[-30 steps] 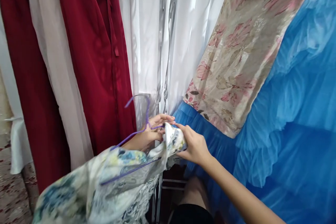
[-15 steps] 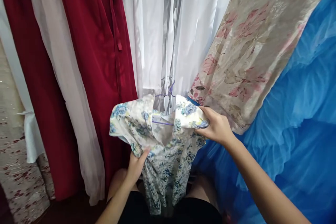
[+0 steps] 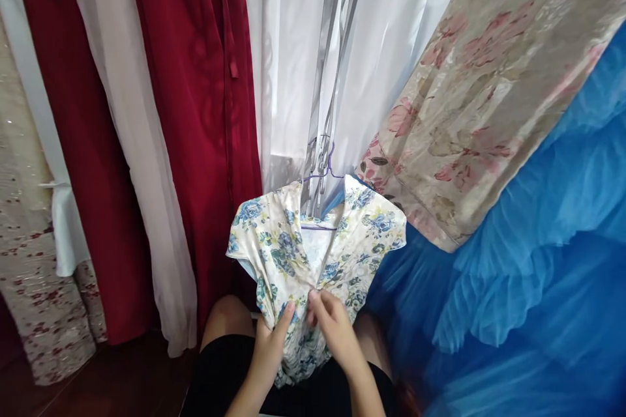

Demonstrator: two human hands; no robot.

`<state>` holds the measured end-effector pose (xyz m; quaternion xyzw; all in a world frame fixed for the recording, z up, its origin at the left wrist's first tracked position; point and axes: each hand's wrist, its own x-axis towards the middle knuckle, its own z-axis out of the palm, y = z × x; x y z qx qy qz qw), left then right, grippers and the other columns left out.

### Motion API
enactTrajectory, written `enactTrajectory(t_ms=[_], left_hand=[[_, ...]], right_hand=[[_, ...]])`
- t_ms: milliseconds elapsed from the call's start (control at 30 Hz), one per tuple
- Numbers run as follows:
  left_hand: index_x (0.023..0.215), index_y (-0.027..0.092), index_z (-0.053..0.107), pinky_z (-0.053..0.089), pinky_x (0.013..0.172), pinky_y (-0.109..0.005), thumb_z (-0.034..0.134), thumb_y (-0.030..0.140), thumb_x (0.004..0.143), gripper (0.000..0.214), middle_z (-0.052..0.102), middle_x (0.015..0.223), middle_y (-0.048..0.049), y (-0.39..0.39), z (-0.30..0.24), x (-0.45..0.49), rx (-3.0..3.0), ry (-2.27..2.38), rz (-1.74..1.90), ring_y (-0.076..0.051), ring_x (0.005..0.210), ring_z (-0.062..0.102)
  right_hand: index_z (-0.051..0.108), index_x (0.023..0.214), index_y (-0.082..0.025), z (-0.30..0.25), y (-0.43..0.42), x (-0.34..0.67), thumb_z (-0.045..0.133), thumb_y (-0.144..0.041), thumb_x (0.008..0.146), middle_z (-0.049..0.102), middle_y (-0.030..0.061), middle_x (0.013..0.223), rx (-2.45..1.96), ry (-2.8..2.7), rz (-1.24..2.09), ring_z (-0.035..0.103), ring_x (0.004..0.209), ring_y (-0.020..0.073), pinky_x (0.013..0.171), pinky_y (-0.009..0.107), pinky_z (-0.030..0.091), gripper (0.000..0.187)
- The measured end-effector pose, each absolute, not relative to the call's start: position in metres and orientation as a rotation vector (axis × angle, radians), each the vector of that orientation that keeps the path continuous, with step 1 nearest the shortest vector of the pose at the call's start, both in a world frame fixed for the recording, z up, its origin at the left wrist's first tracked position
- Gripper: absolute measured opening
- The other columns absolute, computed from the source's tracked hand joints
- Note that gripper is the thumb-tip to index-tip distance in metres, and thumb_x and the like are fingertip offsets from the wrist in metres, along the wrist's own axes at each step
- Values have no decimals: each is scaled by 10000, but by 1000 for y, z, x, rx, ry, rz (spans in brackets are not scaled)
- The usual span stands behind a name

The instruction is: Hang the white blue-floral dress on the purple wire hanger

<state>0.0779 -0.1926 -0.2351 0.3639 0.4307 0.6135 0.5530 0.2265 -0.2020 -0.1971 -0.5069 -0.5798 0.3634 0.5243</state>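
"Directly above the two grips, what is seen?"

"The floral garment point(image 3: 281, 247), facing the viewer, its shoulders borne on a purple hanger point(image 3: 329, 172). The left hand point(image 3: 270, 339) grips the garment's side, thumb in front; the right hand point(image 3: 335, 322) has thumb and fingertips gathered at the foot of the V-neck (whether cloth is pinched there cannot be told)."

"And the margins around them?"

"Left of the left grip, the sleeve edge overlaps the red garment point(image 3: 190, 117). Right of the right grip, the opposite sleeve stands before blue ruffled fabric point(image 3: 508, 273), with some open room beside the right forearm. Beyond the collar hangs a white curtain point(image 3: 293, 78); just below the grips are black shorts point(image 3: 215, 371), leaving little space."

"Which parts are obscured?"

"The left fingers, behind the cloth; the hanger's ends, inside the shoulders; part of the lower cloth, behind the hands. The hook overlaps metal strips point(image 3: 323, 98), contact uncertain. Up and right of the grips, a beige flowered garment point(image 3: 454, 117) is cut off above."
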Motion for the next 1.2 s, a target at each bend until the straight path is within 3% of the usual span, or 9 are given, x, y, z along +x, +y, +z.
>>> enactTrajectory(t_ms=[367,667,833,1000,1200], left_hand=[[1174,224,717,484,1115,-434,799,505,760,507,727,1259,-97,-204,-233,78,907,1039,1433,-343,1308,595],[1337,281,633,509,1094,-419,821,496,750,653,668,1365,-73,-208,-217,73,755,998,1458,-330,1334,571],[1416,271,567,442,1154,-438,834,477,752,745,613,1437,-82,-212,-208,83,699,981,1447,-323,1355,547],[1455,260,528,394,1185,-461,842,444,764,781,589,1461,-90,-214,-204,86,665,961,1447,-324,1382,514],[1431,237,555,422,1162,-474,854,456,746,779,623,1417,-100,-215,-205,85,665,946,1424,-331,1350,545]], right_hand=[[547,690,-212,-184,-202,221,632,-479,908,555,-18,579,-1106,-1210,1073,432,548,145,571,275,325,355],[537,707,-192,-182,-215,229,685,-332,812,429,-69,495,-666,-875,1591,239,440,77,477,243,178,229],[561,731,-180,-181,-219,235,658,-307,840,460,-56,488,-607,-834,1577,258,428,77,464,238,196,193],[468,686,-216,-189,-216,238,603,-406,921,458,-54,492,-718,-804,1429,293,448,94,475,241,237,331],[574,808,-188,-194,-214,236,650,-461,915,522,-47,561,-1065,-1121,1180,371,508,101,525,243,271,303]])
